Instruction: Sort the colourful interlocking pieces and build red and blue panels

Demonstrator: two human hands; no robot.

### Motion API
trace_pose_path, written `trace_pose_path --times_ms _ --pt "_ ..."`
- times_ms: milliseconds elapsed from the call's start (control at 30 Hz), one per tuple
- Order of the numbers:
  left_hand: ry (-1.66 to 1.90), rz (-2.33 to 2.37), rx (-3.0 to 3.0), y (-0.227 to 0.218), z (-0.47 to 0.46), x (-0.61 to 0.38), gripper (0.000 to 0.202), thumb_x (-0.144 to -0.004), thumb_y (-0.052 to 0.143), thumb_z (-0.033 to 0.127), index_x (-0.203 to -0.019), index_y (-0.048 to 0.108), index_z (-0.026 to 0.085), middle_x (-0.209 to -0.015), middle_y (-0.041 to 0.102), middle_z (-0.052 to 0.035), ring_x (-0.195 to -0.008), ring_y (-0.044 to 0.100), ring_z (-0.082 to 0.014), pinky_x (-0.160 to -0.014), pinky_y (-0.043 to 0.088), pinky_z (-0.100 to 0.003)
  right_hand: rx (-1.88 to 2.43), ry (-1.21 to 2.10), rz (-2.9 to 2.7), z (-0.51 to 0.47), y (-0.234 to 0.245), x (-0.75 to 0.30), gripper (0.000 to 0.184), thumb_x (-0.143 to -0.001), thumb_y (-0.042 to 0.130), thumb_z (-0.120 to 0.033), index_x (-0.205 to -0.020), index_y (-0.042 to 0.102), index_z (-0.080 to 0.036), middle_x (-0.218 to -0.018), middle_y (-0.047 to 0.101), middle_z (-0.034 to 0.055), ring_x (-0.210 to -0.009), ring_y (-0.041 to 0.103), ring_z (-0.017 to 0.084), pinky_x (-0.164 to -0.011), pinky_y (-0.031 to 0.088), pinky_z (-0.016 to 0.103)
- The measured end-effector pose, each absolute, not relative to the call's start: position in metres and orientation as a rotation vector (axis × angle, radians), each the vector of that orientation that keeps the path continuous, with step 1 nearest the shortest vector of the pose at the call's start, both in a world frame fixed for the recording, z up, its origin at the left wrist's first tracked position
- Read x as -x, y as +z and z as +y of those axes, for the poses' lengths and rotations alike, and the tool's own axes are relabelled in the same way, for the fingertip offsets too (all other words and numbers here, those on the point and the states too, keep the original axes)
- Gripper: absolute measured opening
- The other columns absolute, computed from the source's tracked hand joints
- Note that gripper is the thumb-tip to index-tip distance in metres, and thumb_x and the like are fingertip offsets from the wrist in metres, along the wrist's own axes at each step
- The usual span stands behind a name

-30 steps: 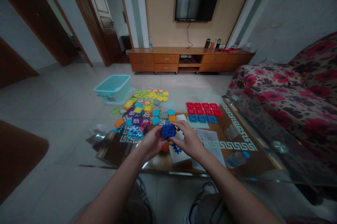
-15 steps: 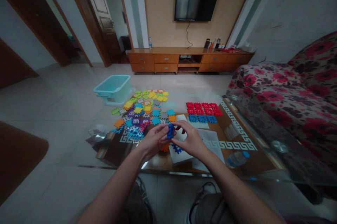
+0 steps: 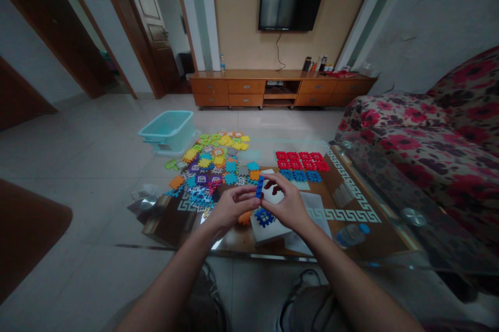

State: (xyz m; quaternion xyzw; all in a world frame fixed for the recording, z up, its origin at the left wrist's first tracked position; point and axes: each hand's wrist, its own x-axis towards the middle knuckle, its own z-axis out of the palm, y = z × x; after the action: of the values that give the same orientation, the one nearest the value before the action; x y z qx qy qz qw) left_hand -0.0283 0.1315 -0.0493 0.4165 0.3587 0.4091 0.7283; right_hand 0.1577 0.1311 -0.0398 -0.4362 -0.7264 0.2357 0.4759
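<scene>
A blue interlocking plastic tile (image 3: 259, 186) is held up nearly edge-on above the table. My right hand (image 3: 287, 203) pinches it from the right between thumb and fingers. From the other side, my left hand (image 3: 231, 208) closes its thumb and fingers on the tile's lower left edge. Just below the hands, a second blue tile (image 3: 265, 217) with a white window pattern lies on a white box (image 3: 268, 233). An orange tile (image 3: 245, 218) is partly hidden by my left hand. Farther right, red tiles (image 3: 302, 161) form a block, with a row of blue tiles (image 3: 299, 176) along its near side.
Mixed colourful tiles (image 3: 212, 166) are spread over the left of the glass table (image 3: 351, 194). A teal tub (image 3: 167, 132) stands beyond them. Papers (image 3: 312, 202) and a water bottle (image 3: 352, 236) lie to the right, near a floral sofa (image 3: 424, 119).
The held blue tile has moved slightly up and right and turned edge-on. Both hands shifted with it, leaving more of the blue tile on the box visible.
</scene>
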Motion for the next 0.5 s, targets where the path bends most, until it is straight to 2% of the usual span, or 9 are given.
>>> trace_pose_path --times_ms 500 --pt "0.884 0.865 -0.974 -0.0472 0.1299 0.0278 0.049 -0.066 0.087 0.032 -0.109 0.07 0.013 -0.107 0.075 -0.0143 -0.098 0.069 -0.022 -0.092 0.05 -0.033 1.038 0.537 -1.816 0.1315 -0.0414 -0.1595 0.054 -0.072 0.07 -0.012 -0.124 0.06 -0.026 -0.103 0.066 0.0043 -0.084 0.061 0.018 -0.064 0.047 0.029"
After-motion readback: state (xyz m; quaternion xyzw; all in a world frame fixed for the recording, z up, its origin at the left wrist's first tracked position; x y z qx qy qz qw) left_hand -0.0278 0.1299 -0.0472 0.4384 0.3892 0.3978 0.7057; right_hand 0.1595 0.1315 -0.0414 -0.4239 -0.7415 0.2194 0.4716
